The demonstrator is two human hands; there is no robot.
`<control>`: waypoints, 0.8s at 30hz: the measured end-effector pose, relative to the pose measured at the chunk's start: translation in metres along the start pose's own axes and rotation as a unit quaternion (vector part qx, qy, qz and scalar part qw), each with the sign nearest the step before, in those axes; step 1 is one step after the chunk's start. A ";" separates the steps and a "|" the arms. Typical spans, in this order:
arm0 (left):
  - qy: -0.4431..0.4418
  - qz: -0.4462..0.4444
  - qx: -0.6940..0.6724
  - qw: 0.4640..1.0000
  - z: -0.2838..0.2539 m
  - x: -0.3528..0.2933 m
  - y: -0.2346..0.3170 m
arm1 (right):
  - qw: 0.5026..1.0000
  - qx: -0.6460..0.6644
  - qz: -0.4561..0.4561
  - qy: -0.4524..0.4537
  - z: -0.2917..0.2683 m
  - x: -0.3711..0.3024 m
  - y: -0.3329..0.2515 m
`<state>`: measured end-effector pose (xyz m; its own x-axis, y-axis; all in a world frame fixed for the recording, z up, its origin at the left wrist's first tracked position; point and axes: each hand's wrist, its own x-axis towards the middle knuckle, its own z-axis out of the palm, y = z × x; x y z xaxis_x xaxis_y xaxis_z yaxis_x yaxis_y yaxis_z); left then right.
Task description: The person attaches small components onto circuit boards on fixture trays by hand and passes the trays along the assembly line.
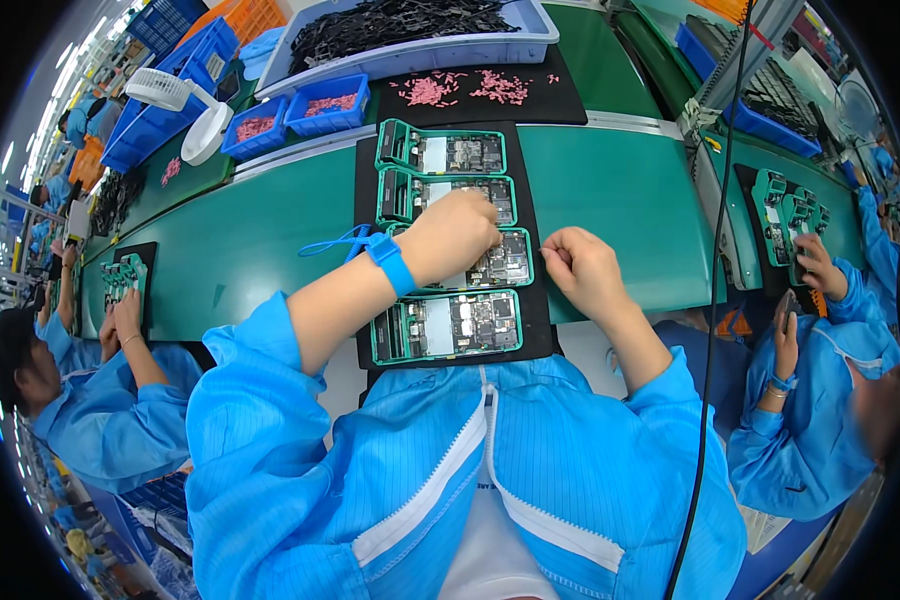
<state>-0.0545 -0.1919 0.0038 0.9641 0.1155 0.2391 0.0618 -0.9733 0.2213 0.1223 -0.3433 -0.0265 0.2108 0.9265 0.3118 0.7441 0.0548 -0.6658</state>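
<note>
Several opened phones with bare circuit boards sit in green holders, one behind another, on a black mat (367, 160). My left hand (452, 235), with a blue strap (390, 262) round its wrist, reaches over the second and third phones from the back. Its fingers are bent together over the third phone (508, 262); what they hold, if anything, is hidden. My right hand (582, 268) hovers just right of the mat, thumb and fingers pinched together, and anything in them is too small to make out. The nearest phone (470, 325) and the farthest phone (460, 153) are untouched.
A green bench (620, 200) runs across. Beyond the phones lie small pink pieces (430, 90), two blue bins (327, 106) and a large tub (410, 54) of black parts. A white fan (205, 133) stands left. A black cable (712, 330) hangs at right. Co-workers sit either side.
</note>
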 end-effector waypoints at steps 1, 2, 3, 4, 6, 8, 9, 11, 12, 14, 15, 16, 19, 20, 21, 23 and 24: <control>-0.011 0.025 0.042 0.999 -0.002 -0.001 0.004 | 1.000 0.001 -0.010 -0.005 0.000 0.000 -0.003; -0.023 0.051 0.084 0.995 -0.003 -0.002 0.006 | 1.000 0.003 -0.019 -0.009 0.000 -0.001 -0.005; -0.022 0.050 0.083 0.995 -0.003 -0.003 0.006 | 1.000 0.002 -0.019 -0.010 0.002 -0.001 -0.005; -0.020 0.046 0.079 0.996 -0.003 -0.004 0.007 | 0.999 0.005 -0.038 -0.002 0.004 -0.002 -0.004; -0.017 0.040 0.074 0.996 -0.001 -0.006 0.005 | 0.998 0.008 -0.057 0.005 0.005 -0.003 -0.006; 0.001 -0.003 0.016 1.000 0.001 -0.008 0.001 | 0.998 0.012 -0.057 -0.007 0.005 -0.003 -0.012; 0.001 -0.005 0.015 1.000 0.002 -0.009 -0.001 | 0.998 0.012 -0.058 -0.009 0.005 -0.002 -0.014; -0.019 0.020 0.050 0.998 -0.001 -0.010 0.002 | 0.997 0.018 -0.071 -0.017 0.005 -0.001 -0.017; -0.005 0.027 0.065 0.998 0.001 -0.010 0.005 | 0.997 0.018 -0.071 -0.021 0.006 -0.002 -0.019; -0.016 0.032 0.094 0.995 -0.007 -0.007 0.010 | 0.996 0.019 -0.085 -0.033 0.006 0.000 -0.024; -0.027 0.026 0.082 0.996 -0.010 -0.007 0.009 | 0.995 0.019 -0.088 -0.039 0.007 0.000 -0.027; -0.024 0.026 0.062 0.997 -0.010 -0.007 0.006 | 0.991 0.004 -0.114 -0.073 0.007 0.000 -0.029; 0.051 -0.007 -0.025 0.998 -0.016 -0.014 0.001 | 0.976 -0.004 -0.185 -0.115 0.014 0.000 -0.041; 0.086 -0.022 -0.053 0.995 -0.026 -0.015 0.003 | 0.972 -0.012 -0.204 -0.115 0.017 0.000 -0.042; 0.115 -0.055 -0.092 0.988 -0.038 -0.021 0.007 | 0.968 -0.019 -0.223 -0.114 0.019 0.000 -0.044; 0.155 -0.123 -0.144 0.970 -0.066 -0.037 0.019 | 0.964 -0.036 -0.236 -0.120 0.024 0.001 -0.045; 0.171 -0.139 -0.159 0.962 -0.076 -0.048 0.021 | 0.959 -0.063 -0.249 -0.122 0.025 0.001 -0.044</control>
<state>-0.1188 -0.2031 0.0691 0.7775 0.4738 0.4135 0.1699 -0.7913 0.5873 0.0736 -0.3353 -0.0140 -0.3332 0.8578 0.3912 0.7883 0.4811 -0.3836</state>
